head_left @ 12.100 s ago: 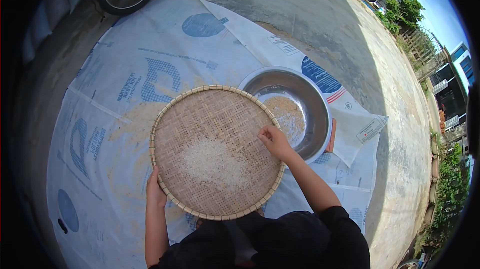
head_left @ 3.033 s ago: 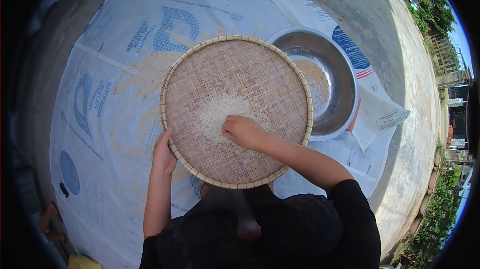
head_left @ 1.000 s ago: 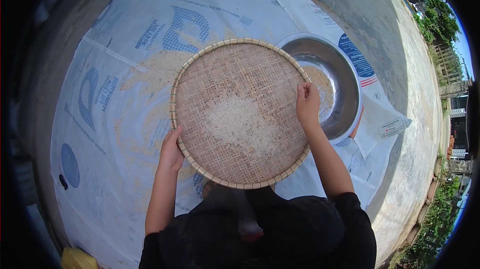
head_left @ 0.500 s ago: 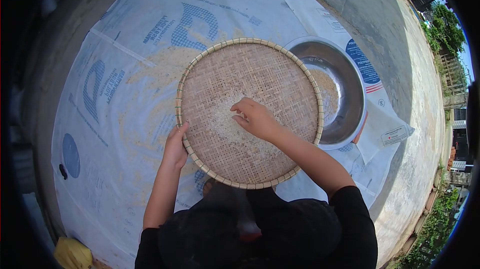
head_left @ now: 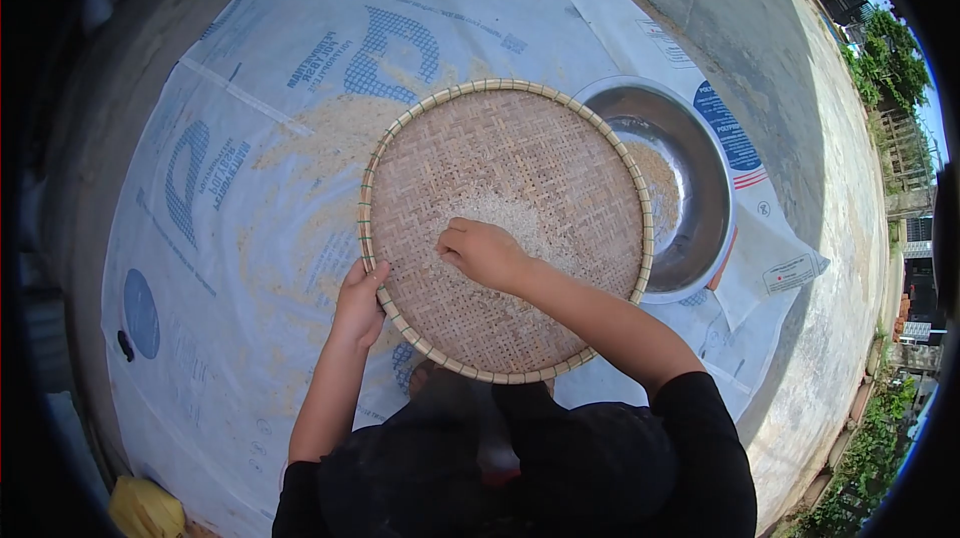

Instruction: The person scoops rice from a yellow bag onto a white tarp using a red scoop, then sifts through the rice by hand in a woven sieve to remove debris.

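A round, shallow bamboo winnowing basket [head_left: 510,143] is held over my lap, its rim bound in pale strips. My left hand [head_left: 362,306] grips the rim at the lower left, thumb over the top edge. Whitish grains, apparently rice [head_left: 515,216], lie spread around the middle of the weave. Over those grains is my right hand [head_left: 487,256], its fingers curled and pressed together in a pinch. Whatever may be between its fingertips is too small to make out.
A metal basin [head_left: 712,203] holding brownish grains stands to the right, partly under the basket's edge. Both are above a printed white-blue sheet [head_left: 230,328] strewn with husks or grains. A yellow bag [head_left: 146,506] lies at the lower left, and concrete ground [head_left: 840,268] borders the sheet.
My right hand has moved left and toward me over the basket, and its fingers have closed from a looser curl. The basket has shifted slightly right, with my left hand still on its rim.
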Action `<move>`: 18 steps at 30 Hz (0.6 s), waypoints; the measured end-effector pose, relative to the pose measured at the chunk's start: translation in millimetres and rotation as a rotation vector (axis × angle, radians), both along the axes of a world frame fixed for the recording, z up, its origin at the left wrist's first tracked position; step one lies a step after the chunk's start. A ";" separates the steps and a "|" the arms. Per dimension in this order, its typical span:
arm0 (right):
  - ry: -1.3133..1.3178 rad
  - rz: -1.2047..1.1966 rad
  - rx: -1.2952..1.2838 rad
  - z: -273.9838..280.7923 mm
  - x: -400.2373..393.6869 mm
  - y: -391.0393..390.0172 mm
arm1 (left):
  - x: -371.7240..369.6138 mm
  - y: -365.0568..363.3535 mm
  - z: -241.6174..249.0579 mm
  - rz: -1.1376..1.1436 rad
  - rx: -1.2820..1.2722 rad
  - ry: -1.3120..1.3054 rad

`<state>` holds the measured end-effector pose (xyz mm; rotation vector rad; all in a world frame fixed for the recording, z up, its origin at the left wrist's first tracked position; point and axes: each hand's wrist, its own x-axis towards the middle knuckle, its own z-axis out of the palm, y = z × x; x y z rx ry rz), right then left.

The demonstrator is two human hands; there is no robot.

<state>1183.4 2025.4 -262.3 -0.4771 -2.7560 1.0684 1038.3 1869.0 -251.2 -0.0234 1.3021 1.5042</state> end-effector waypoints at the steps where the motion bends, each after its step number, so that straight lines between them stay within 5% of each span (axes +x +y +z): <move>1: -0.004 -0.013 0.017 -0.7 -0.6 -0.9 | -0.1 0.2 1.3 -0.002 -0.006 0.000; 10: 0.237 -0.187 -0.112 36.8 43.7 34.3 | 0.3 -0.9 0.3 -0.013 -0.005 -0.014; 13: 0.320 -0.988 -0.025 51.1 108.0 82.5 | 1.4 -4.1 -4.2 -0.010 0.001 -0.014; 14: 0.402 -1.135 0.153 42.7 139.6 103.3 | 0.9 -4.5 -6.7 -0.013 0.019 -0.011; 16: 0.441 -1.402 0.076 40.7 178.7 117.4 | 0.1 -3.9 -7.6 -0.011 0.014 -0.017; 18: 0.340 -1.380 0.160 30.8 197.2 118.2 | 1.1 -4.4 -8.9 -0.016 0.004 -0.019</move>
